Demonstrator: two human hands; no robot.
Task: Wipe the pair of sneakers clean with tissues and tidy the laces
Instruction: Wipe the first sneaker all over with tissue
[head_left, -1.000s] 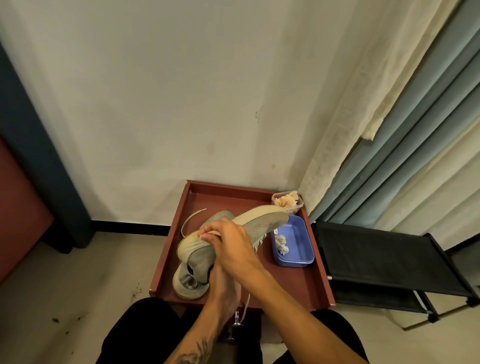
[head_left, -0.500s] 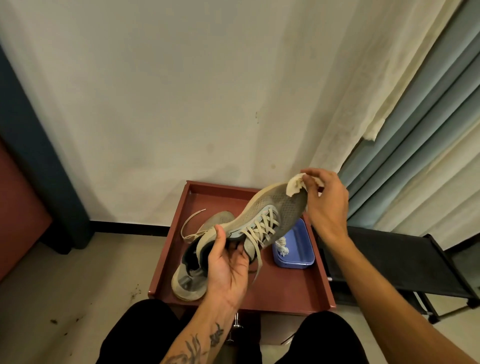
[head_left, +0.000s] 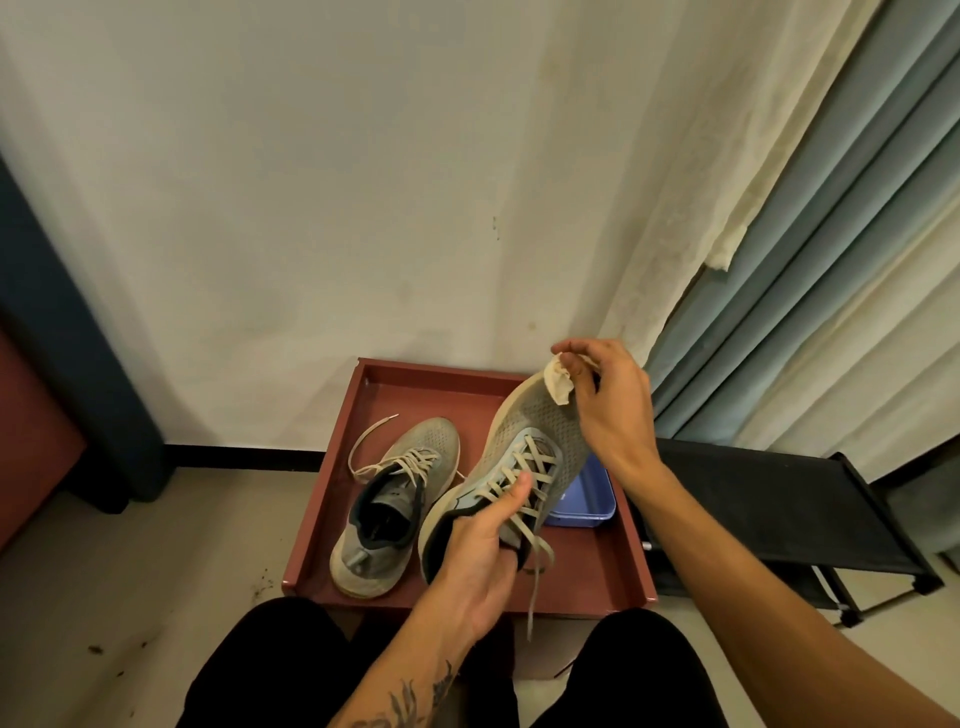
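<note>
Against the wall, between your knees, the red tray (head_left: 426, 389) holds the pair, with a black rack (head_left: 779, 504) just beside it on your right and the curtain (head_left: 805, 260) above that. One shoe (head_left: 363, 564) lies flat in the tray's left half, toe to the wall, one lace trailing loose. The other shoe (head_left: 535, 431) is raised over the tray's right half, tilted toe-up, with its sole turned away from you and out of sight. It covers most of the blue tub (head_left: 592, 499), so what is in the tub cannot be seen.

Your left hand (head_left: 478, 551) grips the raised shoe at its heel end. The thumb lies across the laces and the other fingers curl underneath, hidden. A lace end (head_left: 535, 587) dangles past the tray's near rim. Your right hand (head_left: 608, 400) arches over the toe, wrist bent, its fingers pinching a crumpled tissue (head_left: 558, 382) that touches the toe tip.
</note>
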